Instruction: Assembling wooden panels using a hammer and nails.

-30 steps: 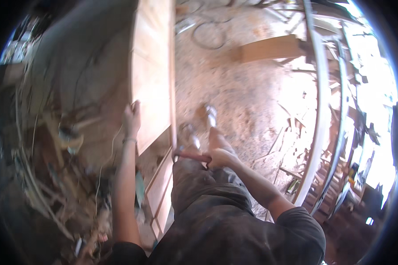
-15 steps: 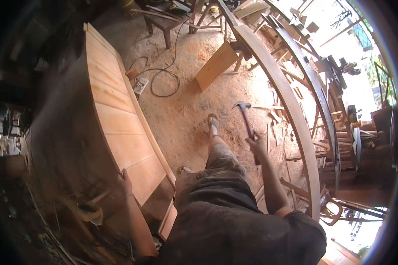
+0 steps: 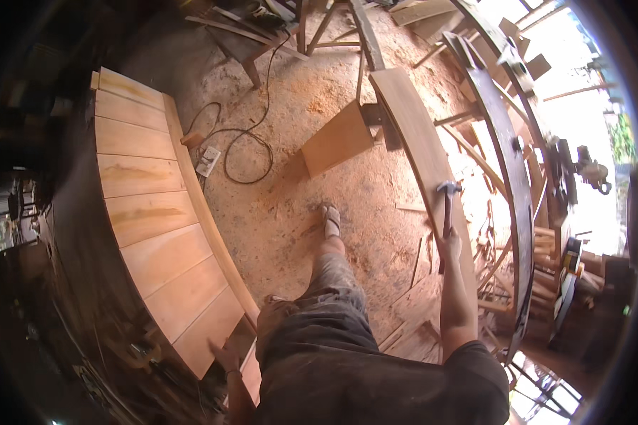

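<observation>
My right hand is closed round the dark handle of a claw hammer. The hammer's metal head points away from me and overlaps the long pale plank in the picture; whether they touch I cannot tell. On my left stretches a long panel of pale wooden boards, with a raised strip along its right edge. At the panel's near end is my left hand, slightly blurred, its fingers spread and holding nothing. Contact between that hand and the boards is unclear.
A coiled cable and a white power strip lie on the dusty floor ahead. A wooden board leans near the plank's far end. Dark beams and wood scraps fill the right side. A stool stands far ahead.
My left hand has come off the panel's left edge and moved right to its near end. My right hand has carried the hammer right, from above the floor to the plank.
</observation>
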Demonstrator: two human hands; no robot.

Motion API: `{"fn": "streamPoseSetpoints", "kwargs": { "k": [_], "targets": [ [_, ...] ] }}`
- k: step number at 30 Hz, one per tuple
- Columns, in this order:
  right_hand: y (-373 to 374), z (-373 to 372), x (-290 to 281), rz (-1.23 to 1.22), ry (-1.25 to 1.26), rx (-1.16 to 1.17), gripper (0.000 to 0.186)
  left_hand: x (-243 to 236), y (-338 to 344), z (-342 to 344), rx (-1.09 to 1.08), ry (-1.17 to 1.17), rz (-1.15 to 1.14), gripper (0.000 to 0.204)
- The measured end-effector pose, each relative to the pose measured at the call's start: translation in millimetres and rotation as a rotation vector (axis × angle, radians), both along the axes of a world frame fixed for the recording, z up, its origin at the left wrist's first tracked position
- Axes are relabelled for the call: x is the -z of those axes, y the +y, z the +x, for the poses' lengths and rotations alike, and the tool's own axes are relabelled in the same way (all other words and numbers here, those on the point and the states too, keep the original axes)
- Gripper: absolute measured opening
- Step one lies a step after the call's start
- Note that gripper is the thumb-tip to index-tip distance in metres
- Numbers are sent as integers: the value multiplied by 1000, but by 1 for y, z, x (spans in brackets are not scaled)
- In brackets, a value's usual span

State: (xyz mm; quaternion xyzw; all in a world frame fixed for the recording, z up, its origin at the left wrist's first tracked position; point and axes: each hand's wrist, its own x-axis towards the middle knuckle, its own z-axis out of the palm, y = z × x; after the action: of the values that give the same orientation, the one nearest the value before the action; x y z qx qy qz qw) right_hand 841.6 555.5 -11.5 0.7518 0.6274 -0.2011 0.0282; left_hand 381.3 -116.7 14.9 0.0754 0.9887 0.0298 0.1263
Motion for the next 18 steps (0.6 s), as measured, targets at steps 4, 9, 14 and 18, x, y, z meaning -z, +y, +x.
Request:
{"fn": "streamPoseSetpoints", "kwargs": {
  "k": [4,9,14,18],
  "targets": [
    [34,-41,-6,223,-175,-147,45,1,99,51,-40,-762,426,58],
    [120,-194,75,106,541,-461,46,-37,182,85,-181,-687,385,45],
    [234,-288,217,-207,-127,-630,68,-77,201,109,-478,-605,526,48],
    [283,-309,286,-808,311,-97,87,-101,199,183,-880,-445,583,44]
  ]
}}
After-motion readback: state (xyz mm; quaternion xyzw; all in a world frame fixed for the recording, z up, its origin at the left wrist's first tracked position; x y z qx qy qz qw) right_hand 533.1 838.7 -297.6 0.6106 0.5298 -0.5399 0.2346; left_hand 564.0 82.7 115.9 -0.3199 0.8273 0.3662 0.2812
